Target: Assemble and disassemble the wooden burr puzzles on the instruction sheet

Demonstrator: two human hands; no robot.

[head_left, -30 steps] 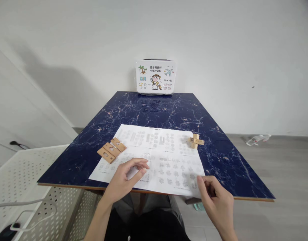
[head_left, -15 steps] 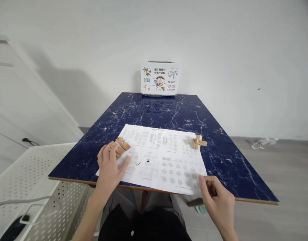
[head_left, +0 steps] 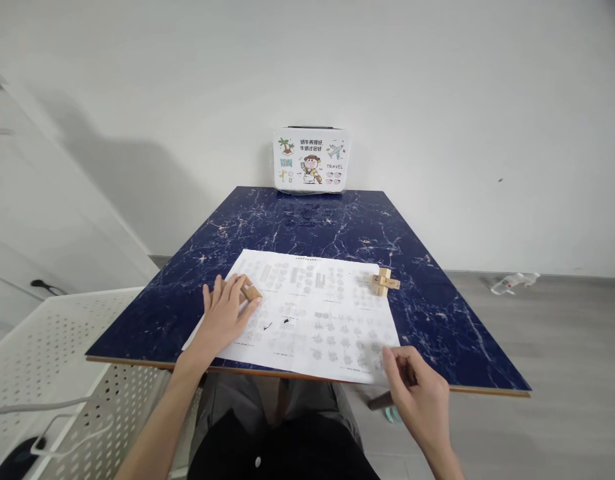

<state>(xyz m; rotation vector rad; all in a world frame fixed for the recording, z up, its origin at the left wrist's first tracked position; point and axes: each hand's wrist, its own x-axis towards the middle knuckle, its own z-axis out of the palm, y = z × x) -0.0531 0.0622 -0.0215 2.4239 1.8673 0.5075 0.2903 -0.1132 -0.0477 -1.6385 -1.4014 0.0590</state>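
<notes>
My left hand [head_left: 225, 313] lies with its fingers stretched out over some notched wooden puzzle pieces [head_left: 250, 291] on the left part of a printed instruction sheet [head_left: 297, 347]. It covers most of them; one piece shows by the fingertips. At the sheet's lower right corner my right hand [head_left: 420, 387] is closed, thumb against curled fingers, with the paper's corner at its grip. An assembled cross of wooden pieces [head_left: 386, 282], marked with numbers, rests on the sheet's upper right edge, away from both hands.
The dark blue marbled table [head_left: 307, 220] carries the sheet. At its far edge a white illustrated case [head_left: 310, 160] stands near the wall. A white perforated surface [head_left: 107, 373] with a cable lies left of the table. A clear plastic item [head_left: 514, 283] is on the floor at right.
My left hand has slid forward and flattened over the wooden pieces, hiding more of them. My right hand keeps its place at the sheet's corner. The whole view has shifted slightly.
</notes>
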